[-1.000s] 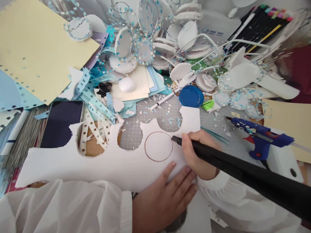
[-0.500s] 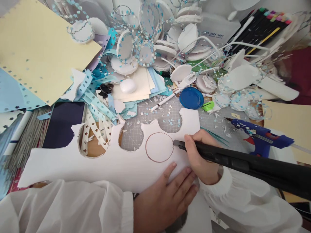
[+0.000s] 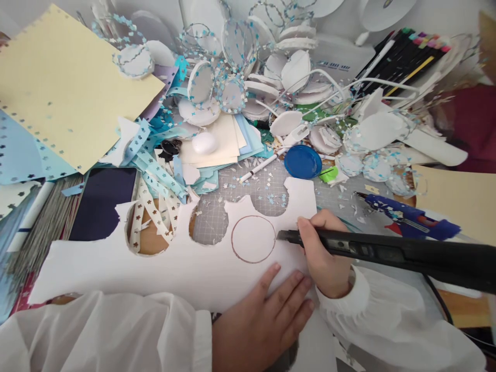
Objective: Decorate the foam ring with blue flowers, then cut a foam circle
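Observation:
A white foam board [image 3: 163, 274] with round bites cut from its upper edge lies in front of me. On it a brown circle outline [image 3: 233, 238] is drawn. My left hand [image 3: 267, 315] rests flat on the board just below the circle, fingers spread. My right hand [image 3: 327, 253] is closed round a black utility knife [image 3: 406, 256], whose long body points off to the right. The knife's tip touches or nearly touches the circle's right side; the exact contact is too small to tell.
Beyond the board, a grey cutting mat [image 3: 211, 219] carries scraps, a blue round lid [image 3: 303, 161] and a white pen [image 3: 261, 167]. At right lies a blue glue gun [image 3: 413, 217]. A phone [image 3: 103, 204] sits left. White foam discs [image 3: 296, 70] and several markers [image 3: 403, 62] crowd the back.
The knife tip has moved slightly down along the circle's right edge, and the knife's handle has swung up toward level. My left hand has stayed in place on the board.

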